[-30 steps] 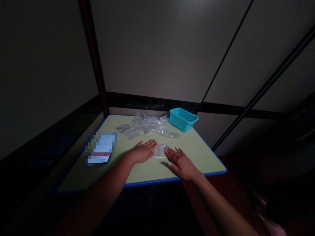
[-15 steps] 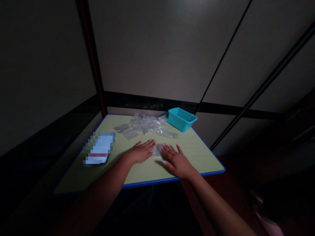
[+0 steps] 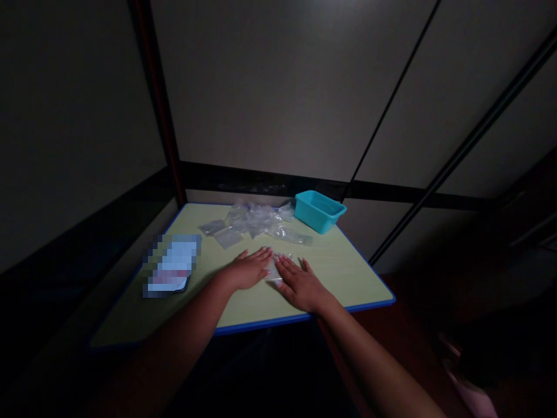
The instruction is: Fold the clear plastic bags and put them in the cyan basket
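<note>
A clear plastic bag point(image 3: 274, 273) is touched by the left hand point(image 3: 251, 271) and right hand point(image 3: 301, 287), each grip spread flat. The smooth counter point(image 3: 348, 278) (blue-edged) is bordered by 2 dim walls point(image 3: 261, 98).

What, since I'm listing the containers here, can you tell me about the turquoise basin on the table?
The turquoise basin is an open-topped, rectangular tub with rounded corners, a turned-out rim and walls narrowing towards the base. It looks like smooth plastic. It stands upright on the table, hiding its far right corner. A heap of clear plastic lies just to its left; whether any of it touches the basin is hard to tell. Its inner floor cannot be made out, nor can any contents.
</note>
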The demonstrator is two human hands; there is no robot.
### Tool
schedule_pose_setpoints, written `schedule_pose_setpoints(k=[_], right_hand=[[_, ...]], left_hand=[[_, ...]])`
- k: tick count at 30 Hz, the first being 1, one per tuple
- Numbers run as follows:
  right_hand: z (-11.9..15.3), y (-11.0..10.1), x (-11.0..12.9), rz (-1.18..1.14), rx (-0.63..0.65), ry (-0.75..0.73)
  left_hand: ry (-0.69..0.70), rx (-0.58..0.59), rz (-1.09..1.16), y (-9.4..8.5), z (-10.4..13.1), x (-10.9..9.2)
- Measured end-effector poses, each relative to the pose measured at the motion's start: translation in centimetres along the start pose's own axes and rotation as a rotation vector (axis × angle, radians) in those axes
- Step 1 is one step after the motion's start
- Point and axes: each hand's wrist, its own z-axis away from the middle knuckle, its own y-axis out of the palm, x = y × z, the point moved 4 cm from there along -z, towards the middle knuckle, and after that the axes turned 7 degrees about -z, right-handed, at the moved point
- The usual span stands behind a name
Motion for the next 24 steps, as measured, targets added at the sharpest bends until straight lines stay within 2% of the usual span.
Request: schedule_pose_setpoints(k=[6, 12, 21, 24], right_hand=[[1.1, -0.3, -0.8, 0.005, 0.013, 0.034], [2.0, -0.5, -1.4, 0.021, 0.047, 0.079], [3.2, -0.6, -2.0, 0.024, -0.060, 0.122], [3.9, -0.7, -2.0, 0.015, -0.056, 0.133]], left_hand=[[-0.002, 0.019, -0.013, -0.7, 0.3, -0.4], [-0.018, 0.021, -0.007, -0.5, 0.3, -0.1], [-0.010, -0.010, 0.004, 0.2, 0.0, 0.3], [-0.014, -0.007, 0.008, 0.2, 0.0, 0.3]])
